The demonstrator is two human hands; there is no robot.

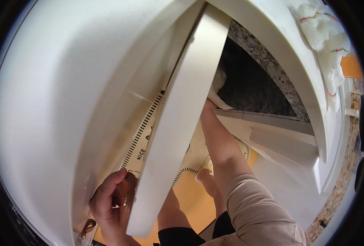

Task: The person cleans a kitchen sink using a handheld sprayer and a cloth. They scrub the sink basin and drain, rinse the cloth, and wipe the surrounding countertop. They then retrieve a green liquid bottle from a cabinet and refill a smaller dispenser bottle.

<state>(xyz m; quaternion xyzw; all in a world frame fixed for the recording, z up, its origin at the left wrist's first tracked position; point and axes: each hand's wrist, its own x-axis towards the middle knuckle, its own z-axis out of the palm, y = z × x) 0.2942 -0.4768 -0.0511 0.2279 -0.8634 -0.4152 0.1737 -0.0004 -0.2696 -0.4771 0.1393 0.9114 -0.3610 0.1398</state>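
The edge of a white cabinet door (182,123) runs slantwise through the middle of the picture. At its lower left, my left hand (113,196) grips the door's brown handle (129,190). My right arm reaches past the door's right side towards the dark stone countertop. Most of my right hand is hidden behind the door; only the wrist area shows, beside a pale cloth (220,80). I cannot tell whether that hand holds the cloth.
A speckled stone edge (271,64) borders the dark surface. White towels (323,40) with coloured stripes hang at the upper right. Below lies a beige mat (197,150) with lettering on a wooden floor (197,193). A second brown handle (88,228) is at the lower left.
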